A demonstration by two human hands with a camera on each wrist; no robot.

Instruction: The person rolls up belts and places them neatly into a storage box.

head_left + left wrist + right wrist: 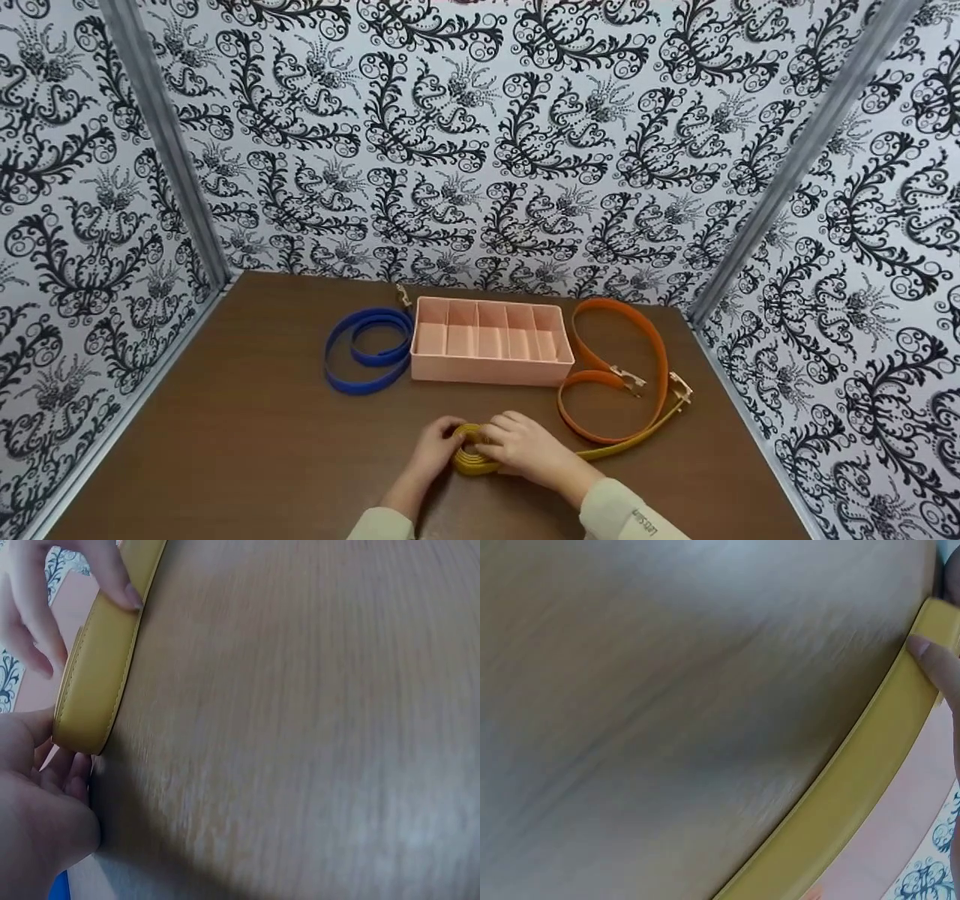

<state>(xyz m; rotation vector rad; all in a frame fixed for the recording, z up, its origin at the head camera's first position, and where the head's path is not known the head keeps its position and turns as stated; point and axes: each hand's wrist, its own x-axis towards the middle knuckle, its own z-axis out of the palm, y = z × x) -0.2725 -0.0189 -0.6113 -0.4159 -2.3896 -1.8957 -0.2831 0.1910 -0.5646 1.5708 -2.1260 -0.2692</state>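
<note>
A yellow strap (471, 465) stands on edge on the brown table, wound into a tight coil at one end. My left hand (433, 450) grips the left side of this coil, its fingers curled round the edge. From the other side my right hand (529, 451) pinches the strap; in the left wrist view its thumb lies on the strap's outer face (101, 671). The unwound length trails off to the right and ends in a metal clasp (681, 388). In the right wrist view the stitched yellow band (847, 772) runs diagonally to the thumb.
Behind the hands stands a pink tray (491, 369) divided into several compartments. On its left lies a loosely coiled blue strap (360, 388) with a metal clasp (403, 296). An orange strap (660, 352) loops on its right, close to the yellow strap's tail. Patterned walls enclose the table (247, 420).
</note>
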